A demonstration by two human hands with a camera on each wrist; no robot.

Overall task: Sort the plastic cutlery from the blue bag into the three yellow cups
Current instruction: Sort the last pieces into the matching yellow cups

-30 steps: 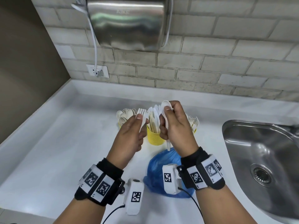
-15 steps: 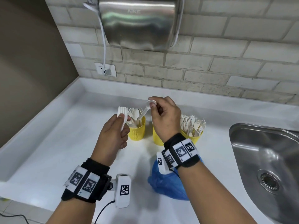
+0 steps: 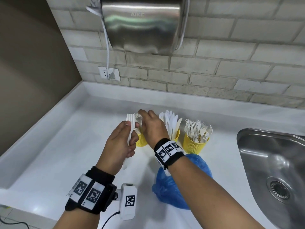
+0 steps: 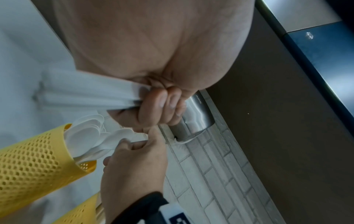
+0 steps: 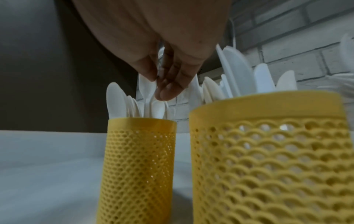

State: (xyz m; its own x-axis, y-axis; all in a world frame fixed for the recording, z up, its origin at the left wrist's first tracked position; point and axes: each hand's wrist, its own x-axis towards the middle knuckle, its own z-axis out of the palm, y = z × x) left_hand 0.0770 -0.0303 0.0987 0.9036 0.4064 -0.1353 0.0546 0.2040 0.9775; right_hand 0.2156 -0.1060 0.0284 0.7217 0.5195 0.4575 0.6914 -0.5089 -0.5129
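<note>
Three yellow mesh cups stand in a row on the white counter. The left cup [image 3: 141, 141] [image 5: 139, 151] holds spoons, the middle cup [image 3: 176, 138] [image 5: 268, 159] knives, the right cup [image 3: 194, 145] forks. My right hand [image 3: 149, 125] reaches over the left cup, its fingertips [image 5: 164, 86] pinching the bowl of a white spoon [image 5: 146, 87] that stands among the other spoons. My left hand [image 3: 123, 141], just left of that cup, grips a small bundle of white forks [image 3: 129, 120] [image 4: 86, 94], tines up. The crumpled blue bag [image 3: 179, 184] lies in front of the cups, under my right forearm.
A steel sink [image 3: 272, 166] is sunk into the counter on the right. A metal hand dryer [image 3: 140, 23] hangs on the brick wall above, its cable running to a socket [image 3: 109, 73]. A brown wall closes off the left side.
My right hand carried the spoon from above the middle cup leftward and down into the left cup. My left hand stayed beside that cup, holding the forks.
</note>
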